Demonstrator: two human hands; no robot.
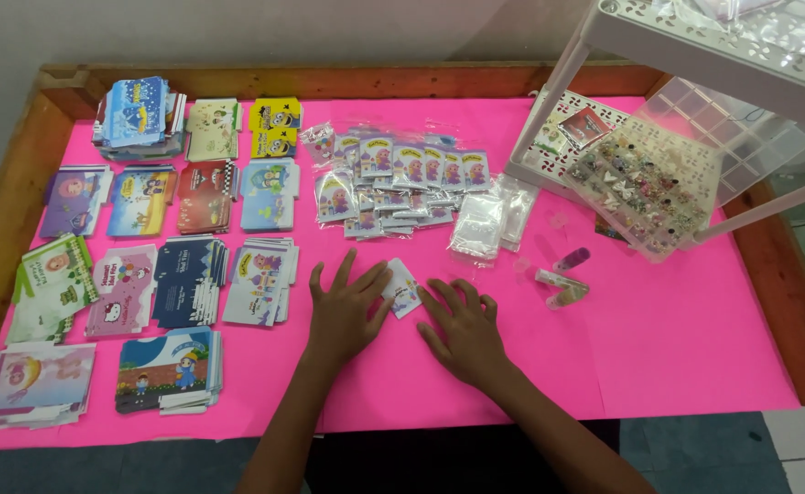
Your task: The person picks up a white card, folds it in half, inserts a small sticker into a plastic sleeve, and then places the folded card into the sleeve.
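Both hands lie flat, fingers spread: left hand [345,311] touching glossy card [401,286], right hand [464,334] beside it

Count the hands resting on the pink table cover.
2. The left hand lies flat beside a small card. The right hand lies flat on the card's other side. No others show.

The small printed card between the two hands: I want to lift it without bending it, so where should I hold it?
The small printed card lies flat on the pink sheet, its left edge at the left hand. Probably best to grip its free lower right edge, coming from the right hand side, thumb sliding under, since a flat card offers only edges.
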